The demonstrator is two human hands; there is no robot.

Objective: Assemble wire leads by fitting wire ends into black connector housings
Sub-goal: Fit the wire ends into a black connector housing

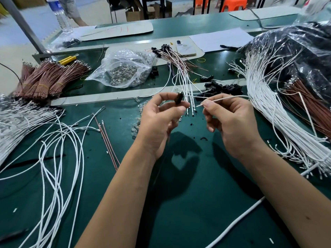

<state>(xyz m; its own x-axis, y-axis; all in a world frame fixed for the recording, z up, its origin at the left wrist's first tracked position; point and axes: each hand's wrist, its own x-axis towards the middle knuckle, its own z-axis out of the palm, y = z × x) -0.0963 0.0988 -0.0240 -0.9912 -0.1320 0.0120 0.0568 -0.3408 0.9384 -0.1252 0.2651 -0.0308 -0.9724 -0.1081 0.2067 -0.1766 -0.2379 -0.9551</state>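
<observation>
The dark green matte worktop (179, 212) carries everything, its surface speckled with small black and white offcuts. At the right, a large sheaf of thin white insulated wires (268, 113) fans out from under a crinkled clear plastic bag of black parts (295, 51), with brown wires beside it. At the left lie loose looping white wires (59, 149), and beyond them tight bundles of reddish-brown wires bound with yellow bands (46, 77). Behind the hands sits a glossy clear plastic bag of small silvery metal terminals (123, 70), then a spread of finished leads with black ends (179, 68), and a heap of small black plastic connector housings (225, 87) just right of them. A white phone (186, 48) rests farther back.

Above the worktop's middle, the left hand (159, 122) pinches one small black connector housing (179, 98) between thumb and fingertips, held upright. The right hand (231, 122) has its grip pinched on a single thin white wire (225, 98) near its tip; the wire trails away right into the sheaf. The wire's end points toward the housing, a gap apart. The finished leads lie directly behind that gap.
</observation>
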